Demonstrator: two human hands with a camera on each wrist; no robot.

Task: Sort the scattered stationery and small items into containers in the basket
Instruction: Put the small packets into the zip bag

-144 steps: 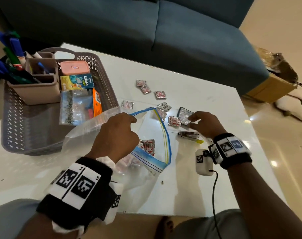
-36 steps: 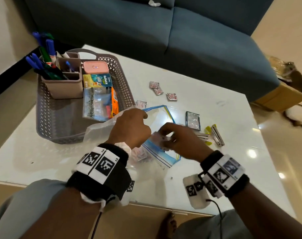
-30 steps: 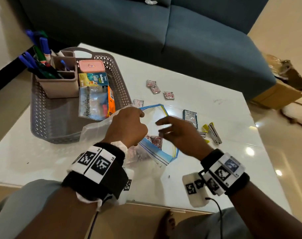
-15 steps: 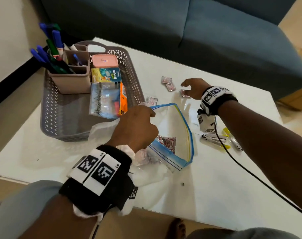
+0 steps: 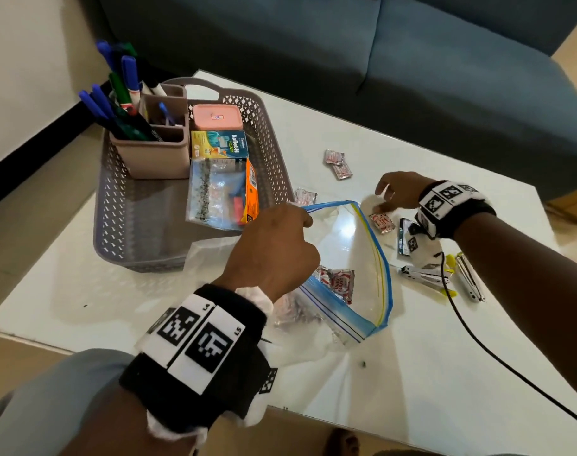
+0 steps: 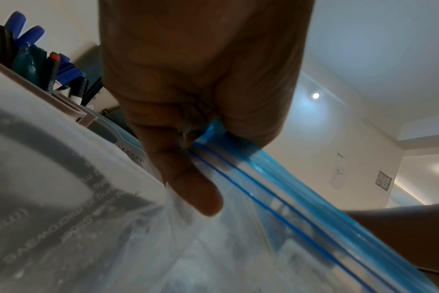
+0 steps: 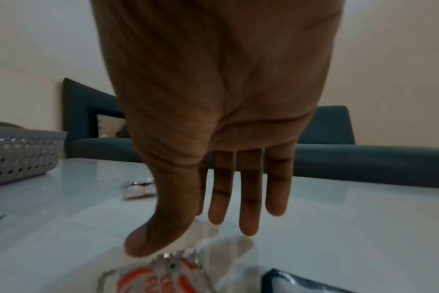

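One small red-and-silver foil sachet (image 5: 382, 222) lies beneath the splayed, empty right hand (image 5: 399, 193); the left hand (image 5: 274, 250) pinches the clear blue-zippered plastic bag (image 5: 353, 255) open. Next, probably: pinch, bag it.

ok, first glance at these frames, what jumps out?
The big clear zip bag mid-table, its blue-edged mouth held open by the left hand pinching the rim, with red-and-white sachets already inside. Next, the grey basket at left with a pen holder full of markers. The right hand, fingers straight, hovers over a loose sachet beside the bag.
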